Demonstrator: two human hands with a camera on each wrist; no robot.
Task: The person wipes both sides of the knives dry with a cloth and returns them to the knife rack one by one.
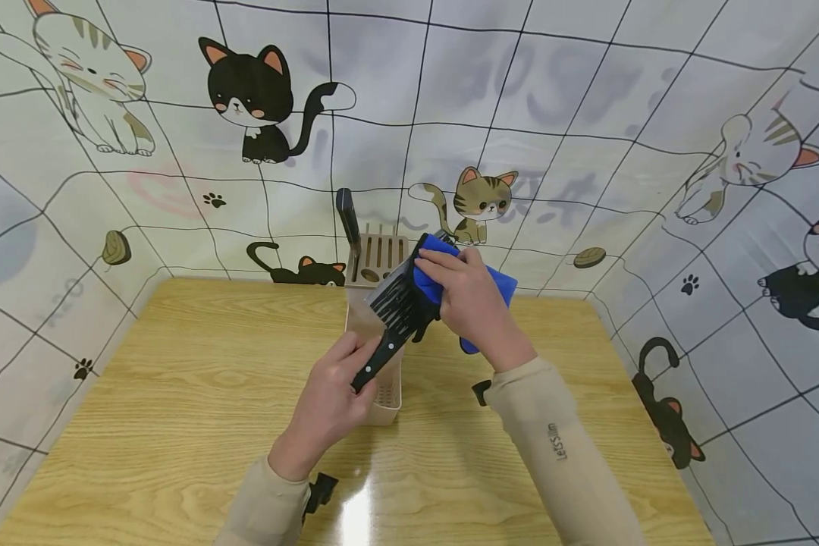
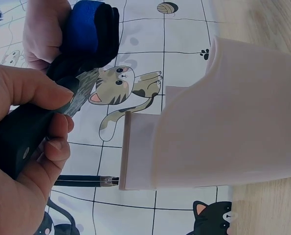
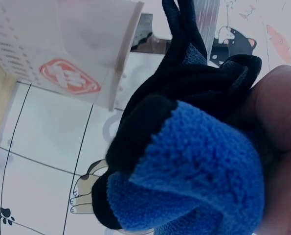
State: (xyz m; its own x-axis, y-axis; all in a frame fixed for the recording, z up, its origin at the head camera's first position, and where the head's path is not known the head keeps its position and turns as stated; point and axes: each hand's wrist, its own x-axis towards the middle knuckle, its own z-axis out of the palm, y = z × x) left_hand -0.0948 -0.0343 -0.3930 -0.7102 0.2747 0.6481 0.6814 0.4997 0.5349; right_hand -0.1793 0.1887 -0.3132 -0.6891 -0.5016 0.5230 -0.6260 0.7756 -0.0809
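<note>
In the head view my left hand [image 1: 331, 387] grips the black riveted handle of a kitchen knife [image 1: 381, 355] with a broad metal blade, tilted up to the right. My right hand [image 1: 474, 299] holds a blue cloth with black edging [image 1: 501, 284] folded against the upper part of the blade, which hides that part. Fluffy cloth [image 3: 209, 166] fills the middle of the right wrist view. Behind and below the blade stands a pale knife holder [image 1: 375, 413] with a slotted top. A second knife with a dark handle [image 1: 346, 216] is in its left slot.
The holder stands on a wood-grain table [image 1: 232, 364]. A white cloth backdrop [image 1: 382, 152] with cat drawings and grid lines rises at the back and both sides. Dark wrist mounts [image 1: 322, 489] stick out near the sleeves.
</note>
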